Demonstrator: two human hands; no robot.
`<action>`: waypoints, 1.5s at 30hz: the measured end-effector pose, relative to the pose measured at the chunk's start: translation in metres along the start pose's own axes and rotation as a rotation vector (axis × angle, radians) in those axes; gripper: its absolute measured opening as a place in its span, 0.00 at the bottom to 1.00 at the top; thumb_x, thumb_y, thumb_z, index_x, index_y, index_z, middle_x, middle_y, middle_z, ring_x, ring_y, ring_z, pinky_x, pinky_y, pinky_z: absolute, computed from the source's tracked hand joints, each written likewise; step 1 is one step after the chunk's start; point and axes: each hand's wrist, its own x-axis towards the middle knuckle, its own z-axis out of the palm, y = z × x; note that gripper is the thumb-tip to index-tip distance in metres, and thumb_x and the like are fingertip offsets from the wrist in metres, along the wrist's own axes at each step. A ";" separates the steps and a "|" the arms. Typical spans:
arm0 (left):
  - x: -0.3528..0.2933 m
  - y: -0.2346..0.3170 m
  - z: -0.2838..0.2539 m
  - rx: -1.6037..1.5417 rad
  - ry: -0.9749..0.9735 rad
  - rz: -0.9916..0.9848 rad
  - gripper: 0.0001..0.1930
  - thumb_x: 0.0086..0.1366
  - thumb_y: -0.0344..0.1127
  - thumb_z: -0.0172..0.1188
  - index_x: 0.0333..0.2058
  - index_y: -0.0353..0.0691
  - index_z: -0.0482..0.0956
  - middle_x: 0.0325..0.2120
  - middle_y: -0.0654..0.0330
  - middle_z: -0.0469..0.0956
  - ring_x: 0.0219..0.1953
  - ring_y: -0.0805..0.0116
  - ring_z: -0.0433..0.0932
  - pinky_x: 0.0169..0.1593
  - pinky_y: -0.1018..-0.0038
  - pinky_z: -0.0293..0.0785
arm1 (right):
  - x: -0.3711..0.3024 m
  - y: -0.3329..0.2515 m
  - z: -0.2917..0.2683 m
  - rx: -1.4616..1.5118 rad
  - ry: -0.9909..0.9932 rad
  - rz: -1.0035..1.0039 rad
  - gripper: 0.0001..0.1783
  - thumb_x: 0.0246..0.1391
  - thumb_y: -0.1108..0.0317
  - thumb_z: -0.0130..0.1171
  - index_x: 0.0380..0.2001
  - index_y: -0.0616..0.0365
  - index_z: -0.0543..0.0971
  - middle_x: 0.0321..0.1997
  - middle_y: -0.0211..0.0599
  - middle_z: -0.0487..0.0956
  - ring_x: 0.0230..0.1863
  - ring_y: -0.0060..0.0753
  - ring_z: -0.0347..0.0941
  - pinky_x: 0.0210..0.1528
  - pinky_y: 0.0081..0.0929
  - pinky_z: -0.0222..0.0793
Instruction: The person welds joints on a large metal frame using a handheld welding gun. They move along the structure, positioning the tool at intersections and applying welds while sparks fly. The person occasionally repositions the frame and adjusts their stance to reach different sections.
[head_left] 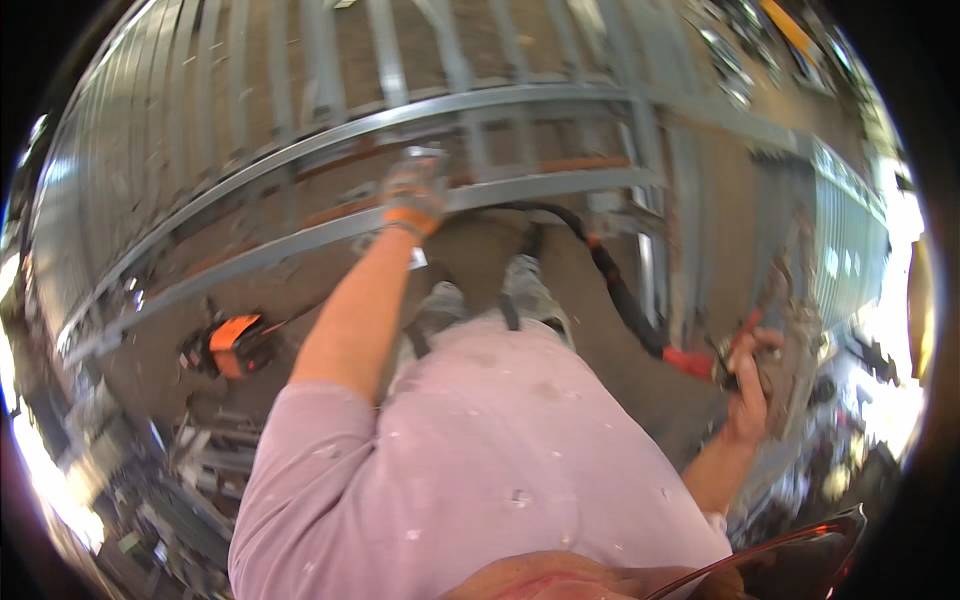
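Observation:
My left hand [413, 192], in a grey and orange work glove, reaches forward over the two long metal rails [340, 228] of a steel frame. Its fingers are blurred, and a pale bright patch shows at their tips; I cannot tell whether they grip anything. At the right, my bare right hand [748, 385] is closed around what looks like a welding torch [722, 368]. A thick black cable [622, 292] with a red sleeve [688, 362] runs from it, curving back beneath the frame. The torch's front end is blurred.
Many parallel metal bars [240, 90] span the far side. An orange and black box-shaped machine [235, 345] stands on the floor at the left. Corrugated metal sheeting [848, 230] rises at the right. Scrap metal pieces [215, 455] lie at the lower left. Dark glasses [780, 570] intrude at the bottom.

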 end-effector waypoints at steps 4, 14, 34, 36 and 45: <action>-0.075 -0.014 -0.042 -0.152 0.228 0.134 0.23 0.67 0.43 0.69 0.56 0.40 0.79 0.51 0.44 0.82 0.57 0.38 0.79 0.63 0.47 0.75 | -0.032 0.007 0.037 0.075 -0.039 0.109 0.18 0.66 0.76 0.67 0.57 0.62 0.79 0.38 0.31 0.77 0.37 0.25 0.74 0.45 0.27 0.71; -0.487 -0.127 -0.110 0.059 -0.679 -0.897 0.21 0.74 0.51 0.55 0.53 0.48 0.89 0.60 0.44 0.83 0.64 0.42 0.80 0.67 0.53 0.77 | -0.042 0.087 0.124 -0.193 -0.334 0.228 0.14 0.64 0.70 0.75 0.51 0.56 0.85 0.36 0.22 0.80 0.33 0.16 0.72 0.34 0.22 0.70; -0.647 -0.296 -0.134 -0.458 -0.327 -1.113 0.29 0.73 0.61 0.60 0.55 0.41 0.87 0.57 0.42 0.85 0.62 0.42 0.82 0.66 0.55 0.76 | -0.112 0.054 0.401 -0.272 -0.502 0.036 0.14 0.64 0.69 0.75 0.50 0.61 0.85 0.35 0.23 0.81 0.35 0.16 0.74 0.38 0.22 0.71; -0.659 -0.336 -0.159 -0.422 -0.357 -1.146 0.29 0.73 0.60 0.60 0.56 0.40 0.87 0.57 0.42 0.85 0.62 0.42 0.82 0.66 0.55 0.76 | -0.130 0.044 0.428 -0.322 -0.485 -0.004 0.15 0.64 0.69 0.75 0.50 0.61 0.85 0.35 0.22 0.80 0.34 0.15 0.73 0.37 0.22 0.70; -0.719 -0.520 -0.268 -0.185 -0.280 -1.320 0.28 0.72 0.60 0.61 0.52 0.40 0.88 0.52 0.42 0.87 0.58 0.40 0.84 0.63 0.51 0.78 | -0.178 -0.028 0.573 -0.199 -0.492 0.037 0.12 0.64 0.71 0.74 0.49 0.60 0.85 0.32 0.22 0.79 0.30 0.15 0.71 0.32 0.21 0.67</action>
